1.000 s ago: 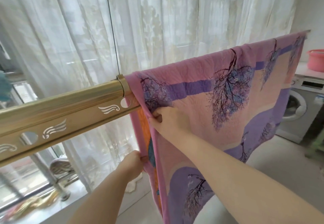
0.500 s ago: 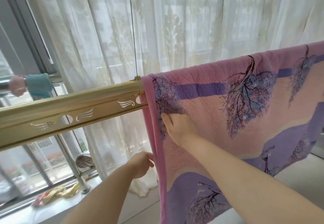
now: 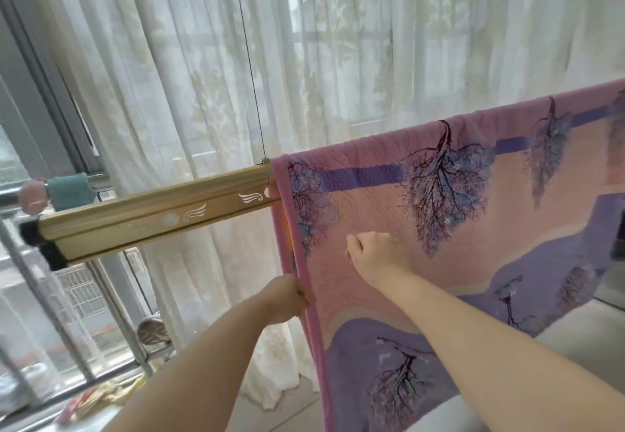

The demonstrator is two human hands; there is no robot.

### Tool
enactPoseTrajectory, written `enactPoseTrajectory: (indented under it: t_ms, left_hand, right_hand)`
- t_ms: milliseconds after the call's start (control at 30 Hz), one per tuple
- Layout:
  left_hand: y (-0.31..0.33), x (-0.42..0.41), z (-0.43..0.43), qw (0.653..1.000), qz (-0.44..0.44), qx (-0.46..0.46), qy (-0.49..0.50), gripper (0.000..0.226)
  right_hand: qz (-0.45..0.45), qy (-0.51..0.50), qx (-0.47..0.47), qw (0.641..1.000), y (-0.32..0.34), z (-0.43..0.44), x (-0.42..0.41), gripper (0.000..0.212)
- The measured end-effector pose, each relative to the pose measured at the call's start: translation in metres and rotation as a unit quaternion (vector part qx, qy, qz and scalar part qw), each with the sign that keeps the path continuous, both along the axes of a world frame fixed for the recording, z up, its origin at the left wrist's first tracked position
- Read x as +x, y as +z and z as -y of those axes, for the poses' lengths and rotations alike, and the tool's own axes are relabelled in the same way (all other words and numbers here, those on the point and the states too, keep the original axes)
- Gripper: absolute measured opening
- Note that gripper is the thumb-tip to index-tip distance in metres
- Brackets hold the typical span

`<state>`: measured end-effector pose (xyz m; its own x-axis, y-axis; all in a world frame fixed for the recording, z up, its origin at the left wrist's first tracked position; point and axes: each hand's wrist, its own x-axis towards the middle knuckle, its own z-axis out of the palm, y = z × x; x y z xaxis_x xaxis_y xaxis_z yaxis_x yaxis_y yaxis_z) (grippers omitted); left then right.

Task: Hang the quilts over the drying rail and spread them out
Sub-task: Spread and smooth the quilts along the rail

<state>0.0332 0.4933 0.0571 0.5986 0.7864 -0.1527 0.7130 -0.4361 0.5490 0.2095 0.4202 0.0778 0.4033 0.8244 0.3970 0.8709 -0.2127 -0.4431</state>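
Head view: left hand pinches the edge of the quilt; right hand curls against its face, grip unclear.

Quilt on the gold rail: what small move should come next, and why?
Probably draw the quilt by its left edge a little leftward along the rail. The left hand grips that edge below the rail, the right hand rests curled on the quilt's face, and bare rail lies to the left, so there is room to spread it.

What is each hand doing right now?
Left hand: grips the quilt edge.
Right hand: curled against the quilt; whether it grips cannot be told.
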Motion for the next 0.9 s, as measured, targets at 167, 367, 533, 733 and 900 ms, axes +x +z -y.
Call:
enactPoseTrajectory:
  t_ms: [167,367,533,733,900]
  left_hand:
    - [0.019,0.085,0.018,0.996,0.001,0.026,-0.088,0.039]
    - [0.047,0.186,0.038,0.981,0.028,0.086,-0.169,0.028]
    - [0.075,0.27,0.041,0.961,0.074,0.164,-0.21,0.03]
    - [0.11,0.366,0.009,0.939,0.14,0.234,-0.208,0.033]
    - [0.136,0.436,-0.037,0.901,0.171,0.372,-0.145,0.031]
  right_hand:
    - [0.003,-0.065,0.002,0.998,0.011,0.039,0.067,0.051]
    - [0.008,-0.125,0.0,0.992,0.028,0.074,0.14,0.048]
    - [0.015,-0.184,-0.008,0.983,0.034,0.088,0.211,0.048]
    - [0.014,-0.22,-0.028,0.975,0.045,0.071,0.304,0.046]
    - [0.012,-0.24,-0.017,0.971,0.063,0.039,0.374,0.044]
